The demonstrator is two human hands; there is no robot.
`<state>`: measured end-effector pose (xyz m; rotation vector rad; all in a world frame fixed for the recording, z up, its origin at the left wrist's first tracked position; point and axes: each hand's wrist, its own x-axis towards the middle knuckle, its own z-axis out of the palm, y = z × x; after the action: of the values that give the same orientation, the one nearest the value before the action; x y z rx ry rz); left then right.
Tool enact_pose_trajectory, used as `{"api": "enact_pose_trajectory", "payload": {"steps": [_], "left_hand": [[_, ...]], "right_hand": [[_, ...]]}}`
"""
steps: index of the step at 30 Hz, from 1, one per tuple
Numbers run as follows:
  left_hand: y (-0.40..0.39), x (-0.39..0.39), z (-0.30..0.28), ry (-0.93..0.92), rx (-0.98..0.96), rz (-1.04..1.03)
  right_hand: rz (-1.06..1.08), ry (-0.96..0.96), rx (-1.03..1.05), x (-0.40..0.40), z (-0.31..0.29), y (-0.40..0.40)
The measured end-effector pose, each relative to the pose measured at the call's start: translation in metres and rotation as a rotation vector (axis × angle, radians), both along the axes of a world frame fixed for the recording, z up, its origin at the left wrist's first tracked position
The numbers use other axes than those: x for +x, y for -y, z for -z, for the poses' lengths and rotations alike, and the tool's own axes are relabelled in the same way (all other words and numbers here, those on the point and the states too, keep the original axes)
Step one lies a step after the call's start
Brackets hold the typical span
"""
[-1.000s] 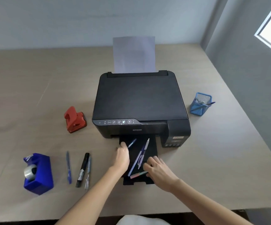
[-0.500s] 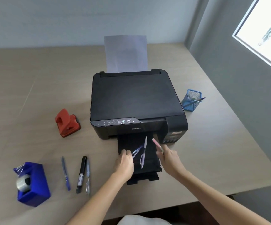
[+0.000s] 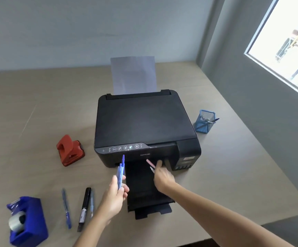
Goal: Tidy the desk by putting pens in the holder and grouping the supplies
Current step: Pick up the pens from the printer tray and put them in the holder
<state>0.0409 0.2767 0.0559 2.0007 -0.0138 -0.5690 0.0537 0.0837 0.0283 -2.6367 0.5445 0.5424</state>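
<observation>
My left hand (image 3: 115,195) holds blue pens (image 3: 121,171) upright, just left of the printer's black output tray (image 3: 144,191). My right hand (image 3: 162,177) is over the tray's right side, gripping a pink pen (image 3: 150,163) together with a pale one. The blue mesh pen holder (image 3: 205,121) stands to the right of the printer with a dark pen in it. On the desk at lower left lie a blue pen (image 3: 66,208), a black marker (image 3: 84,209) and a thin grey-blue pen (image 3: 92,204), side by side.
A black printer (image 3: 144,125) with paper in its rear feed fills the desk's middle. A red hole punch (image 3: 69,150) sits to its left. A blue tape dispenser (image 3: 27,221) is at the lower left corner. The grey wall and window bound the desk on the right.
Both hands have lifted pens off the output tray. The left hand rose with the blue pens and the right took the pale pen beside the pink one. The tray now shows no pens.
</observation>
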Motion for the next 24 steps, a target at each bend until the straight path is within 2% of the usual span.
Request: {"api": "enact_pose_trajectory", "payload": {"steps": [4,9,12,16,21,24], "left_hand": [[0.021,0.011,-0.036,-0.018,-0.185,-0.049],[0.085,0.034,-0.083,0.058,-0.318,-0.006],[0.135,0.05,-0.108,0.057,-0.367,0.048],[0.22,0.078,-0.125,0.075,-0.371,0.113],[0.321,0.128,-0.112,0.072,-0.425,0.075],[0.368,0.162,-0.092,0.078,-0.404,0.002]], "right_hand": [[-0.142,-0.045,0.118,-0.019,-0.017,0.024],[-0.29,0.088,0.354,-0.047,-0.067,0.086],[-0.155,0.28,0.455,-0.048,-0.101,0.137],[0.14,0.576,0.523,-0.021,-0.12,0.219],[0.453,0.71,0.584,0.025,-0.125,0.308],[0.535,0.787,0.596,0.06,-0.114,0.339]]}}
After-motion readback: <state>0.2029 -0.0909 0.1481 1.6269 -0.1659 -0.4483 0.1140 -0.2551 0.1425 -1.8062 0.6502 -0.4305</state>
